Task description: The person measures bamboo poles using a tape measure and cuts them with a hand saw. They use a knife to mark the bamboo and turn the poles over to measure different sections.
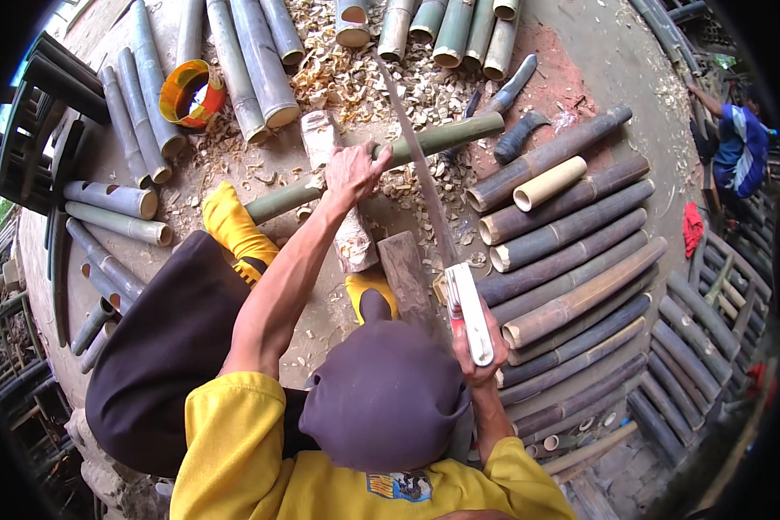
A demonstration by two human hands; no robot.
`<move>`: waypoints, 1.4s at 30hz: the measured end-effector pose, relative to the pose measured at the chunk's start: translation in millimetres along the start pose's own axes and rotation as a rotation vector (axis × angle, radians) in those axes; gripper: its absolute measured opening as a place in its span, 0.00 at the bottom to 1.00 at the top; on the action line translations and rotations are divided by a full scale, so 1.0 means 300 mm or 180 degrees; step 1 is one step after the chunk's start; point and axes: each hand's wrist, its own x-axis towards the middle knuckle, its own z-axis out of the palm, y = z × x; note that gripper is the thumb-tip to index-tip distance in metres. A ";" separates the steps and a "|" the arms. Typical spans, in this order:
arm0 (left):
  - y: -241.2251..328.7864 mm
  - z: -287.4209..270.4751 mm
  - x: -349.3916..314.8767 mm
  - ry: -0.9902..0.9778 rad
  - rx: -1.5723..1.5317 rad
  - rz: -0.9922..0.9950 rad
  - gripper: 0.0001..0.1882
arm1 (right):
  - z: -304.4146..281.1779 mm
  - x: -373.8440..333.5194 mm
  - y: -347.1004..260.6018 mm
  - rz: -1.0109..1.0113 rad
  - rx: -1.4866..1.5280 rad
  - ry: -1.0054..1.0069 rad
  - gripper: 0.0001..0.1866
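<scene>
My left hand (354, 176) is closed round a green bamboo pole (442, 134), pressing it over a pale, rough wooden block (352, 243). The pole lies slantwise, its far end up to the right. In my right hand (485, 347) is the white handle of a handsaw (433, 204). The saw's long blade points away from me and crosses the pole to the right of my left hand. Whether its teeth touch the bamboo, I cannot tell. A yellow-covered foot (232, 227) is by the pole's near end, and another (373, 295) is beside the block.
Dark bamboo lengths (572, 238) lie in a row at right, with a short pale tube (549, 183) among them. More bamboo (251, 61) and an orange-yellow ring (192, 94) are at the far left. Wood chips (338, 69) cover the ground ahead. A person in blue (741, 147) is at far right.
</scene>
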 end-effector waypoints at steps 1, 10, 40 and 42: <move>0.006 0.004 0.005 -0.0062 0.0182 -0.0072 0.30 | 0.000 -0.006 0.018 0.0150 -0.0006 -0.0144 0.25; 0.022 0.001 -0.016 0.0152 0.0332 -0.0296 0.32 | -0.004 0.011 0.037 -0.0524 -0.0278 -0.0300 0.25; -0.099 -0.015 -0.085 0.0614 0.0309 -0.0006 0.27 | 0.164 0.052 0.007 -0.0145 -0.0203 -0.0452 0.22; -0.088 -0.001 -0.069 0.0681 0.0286 0.0043 0.27 | 0.067 -0.055 0.020 -0.0645 -0.0991 -0.0583 0.23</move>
